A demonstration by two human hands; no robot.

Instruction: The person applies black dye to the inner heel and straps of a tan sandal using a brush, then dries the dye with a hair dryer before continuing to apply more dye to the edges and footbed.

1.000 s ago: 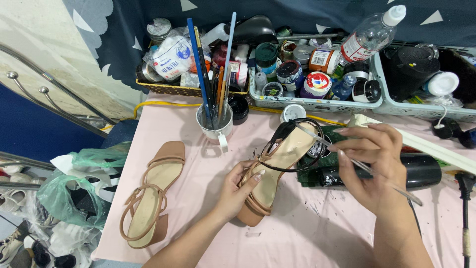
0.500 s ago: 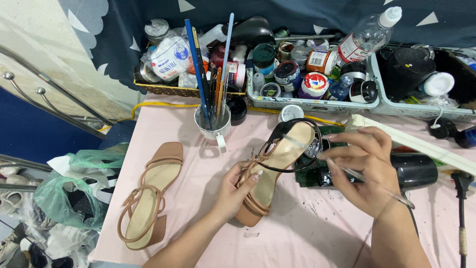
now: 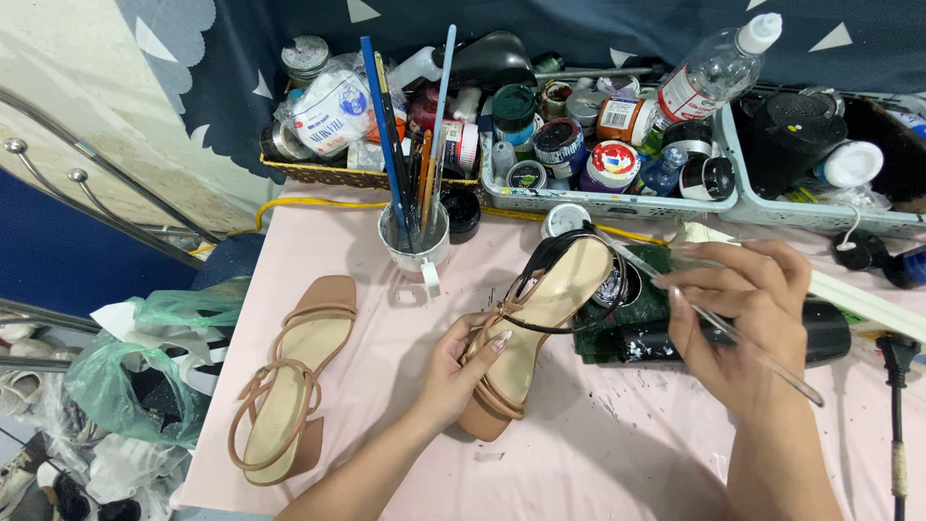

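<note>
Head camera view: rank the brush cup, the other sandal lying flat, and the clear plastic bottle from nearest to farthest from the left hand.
1. Brush cup: just above the left hand, toward the table's back.
2. Other sandal lying flat: off to the left, near the table edge.
3. Clear plastic bottle: far upper right, leaning over the tray of jars.

The first two are fairly close to call.

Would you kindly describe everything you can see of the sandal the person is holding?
The held sandal is a tan, open strappy shoe with a smooth, leather-like footbed, thin straps across the toe and a dark ankle strap looped at the heel. It lies tilted, toe toward the person, heel raised over a dark paint-smeared container on the pink table. The left hand grips its side near the toe straps. The right hand holds a thin clear-handled brush, tip near the heel. Its twin lies apart, at left.
</note>
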